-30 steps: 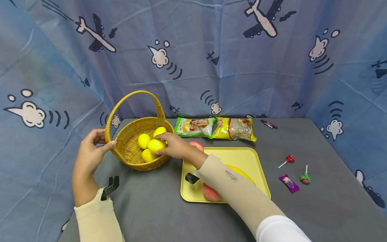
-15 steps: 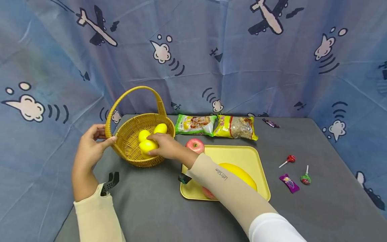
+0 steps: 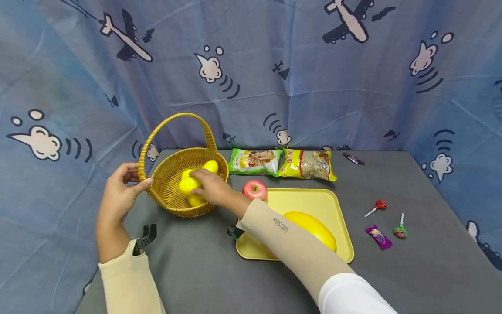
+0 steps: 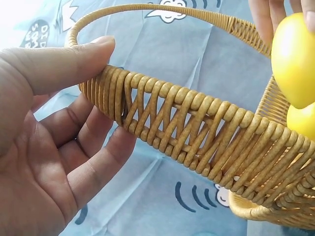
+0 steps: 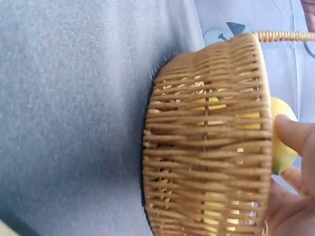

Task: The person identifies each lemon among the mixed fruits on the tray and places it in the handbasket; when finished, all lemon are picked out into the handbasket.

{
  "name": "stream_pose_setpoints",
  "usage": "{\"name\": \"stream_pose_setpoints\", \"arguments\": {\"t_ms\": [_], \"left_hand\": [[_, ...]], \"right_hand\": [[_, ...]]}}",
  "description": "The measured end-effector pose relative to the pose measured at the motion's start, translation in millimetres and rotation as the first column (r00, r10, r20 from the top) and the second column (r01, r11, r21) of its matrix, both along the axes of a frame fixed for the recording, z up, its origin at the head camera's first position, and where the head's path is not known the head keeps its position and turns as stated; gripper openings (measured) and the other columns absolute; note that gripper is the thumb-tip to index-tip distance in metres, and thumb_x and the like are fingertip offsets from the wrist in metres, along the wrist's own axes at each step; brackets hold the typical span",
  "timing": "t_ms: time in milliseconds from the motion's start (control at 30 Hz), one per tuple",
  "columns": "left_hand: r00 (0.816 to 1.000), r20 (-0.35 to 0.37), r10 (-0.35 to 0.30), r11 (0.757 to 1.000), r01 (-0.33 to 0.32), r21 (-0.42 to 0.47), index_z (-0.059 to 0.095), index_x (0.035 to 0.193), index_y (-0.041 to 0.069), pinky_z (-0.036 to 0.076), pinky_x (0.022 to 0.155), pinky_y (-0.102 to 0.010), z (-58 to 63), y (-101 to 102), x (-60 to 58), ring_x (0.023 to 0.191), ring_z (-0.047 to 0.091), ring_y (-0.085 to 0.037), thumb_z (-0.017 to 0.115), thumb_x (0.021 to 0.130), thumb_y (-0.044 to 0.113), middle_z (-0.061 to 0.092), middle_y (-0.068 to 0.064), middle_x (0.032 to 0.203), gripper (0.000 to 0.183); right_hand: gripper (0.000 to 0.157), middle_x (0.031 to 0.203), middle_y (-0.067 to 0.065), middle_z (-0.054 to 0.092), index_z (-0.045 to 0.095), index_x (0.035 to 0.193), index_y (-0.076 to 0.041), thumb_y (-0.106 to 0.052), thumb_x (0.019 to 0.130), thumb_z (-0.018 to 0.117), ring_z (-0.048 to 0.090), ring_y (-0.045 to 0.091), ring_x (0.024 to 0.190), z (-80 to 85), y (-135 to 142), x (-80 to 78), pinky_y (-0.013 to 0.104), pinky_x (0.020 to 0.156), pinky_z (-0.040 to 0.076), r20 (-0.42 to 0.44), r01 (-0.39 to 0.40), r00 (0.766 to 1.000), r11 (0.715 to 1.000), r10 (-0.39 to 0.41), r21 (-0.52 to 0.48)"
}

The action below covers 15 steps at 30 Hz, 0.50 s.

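A yellow wicker basket (image 3: pixel 170 192) with a tall hoop handle (image 3: pixel 178 116) stands at the left of the table. My left hand (image 3: pixel 119 192) grips the handle's lower left end, thumb on one side and fingers curled on the other, as the left wrist view shows. Inside the basket lie several lemons, one of them (image 3: pixel 211 166) near the right rim. My right hand (image 3: pixel 213 187) reaches over the near right rim and holds a lemon (image 3: pixel 189 186) between thumb and fingers, above the others. Part of that lemon (image 5: pixel 284 160) shows past the rim in the right wrist view.
Right of the basket is a yellow tray (image 3: pixel 302 197) with a big yellow fruit (image 3: pixel 311 229), partly under my right arm. A red apple (image 3: pixel 255 190) sits by its far left corner. Two snack bags (image 3: pixel 256 162) lie behind; lollipops (image 3: pixel 380 205) and wrapped candies (image 3: pixel 378 237) lie right.
My right hand has moved left within the basket, carrying the lemon with it. The apple and the big yellow fruit show more fully now. The left hand keeps its hold on the handle.
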<state>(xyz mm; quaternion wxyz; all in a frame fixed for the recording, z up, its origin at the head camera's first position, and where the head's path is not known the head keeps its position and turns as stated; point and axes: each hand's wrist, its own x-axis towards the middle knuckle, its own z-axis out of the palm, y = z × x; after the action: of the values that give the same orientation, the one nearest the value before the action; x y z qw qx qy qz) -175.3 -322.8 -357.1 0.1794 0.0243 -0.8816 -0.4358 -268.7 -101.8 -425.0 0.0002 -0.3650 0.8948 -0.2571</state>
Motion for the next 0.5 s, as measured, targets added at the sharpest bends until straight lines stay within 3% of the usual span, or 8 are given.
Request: {"name": "stream_pose_setpoints", "arguments": {"t_ms": [167,367,500], "left_hand": [[1.000,-0.005,-0.012,1.000,0.012,0.004,0.051,0.114,0.010,0.041,0.069,-0.018,0.0,1,-2.9,0.087,0.050,-0.013,0.070,0.077,0.021,0.055,-0.006,0.096,0.044],[0.999,-0.011,-0.042,0.999,0.042,-0.005,0.052,0.113,0.010,0.042,0.067,-0.018,0.2,8,-9.8,0.086,0.051,-0.012,0.070,0.077,0.024,0.056,-0.006,0.095,0.043],[0.999,-0.007,-0.048,0.998,0.047,-0.028,0.051,0.113,0.010,0.042,0.069,-0.023,4.6,11,-11.5,0.088,0.051,-0.015,0.070,0.077,0.027,0.056,-0.007,0.095,0.043]], "right_hand": [[0.049,0.123,-0.002,0.048,0.045,0.129,-0.019,-0.030,0.085,0.061,0.049,0.011,0.105,1.1,18,-6.1,0.027,0.086,0.041,0.021,0.033,0.999,0.999,-0.032,-0.035],[0.039,0.115,0.003,0.053,0.052,0.122,-0.014,-0.024,0.085,0.061,0.053,0.016,0.096,7.5,66,-12.1,0.026,0.079,0.043,0.042,0.002,0.999,0.998,0.000,-0.061],[0.035,0.112,0.004,0.054,0.056,0.118,-0.013,-0.021,0.084,0.063,0.055,0.018,0.097,16.8,106,-17.9,0.025,0.080,0.044,0.061,0.039,0.998,0.984,-0.029,-0.175]]}}
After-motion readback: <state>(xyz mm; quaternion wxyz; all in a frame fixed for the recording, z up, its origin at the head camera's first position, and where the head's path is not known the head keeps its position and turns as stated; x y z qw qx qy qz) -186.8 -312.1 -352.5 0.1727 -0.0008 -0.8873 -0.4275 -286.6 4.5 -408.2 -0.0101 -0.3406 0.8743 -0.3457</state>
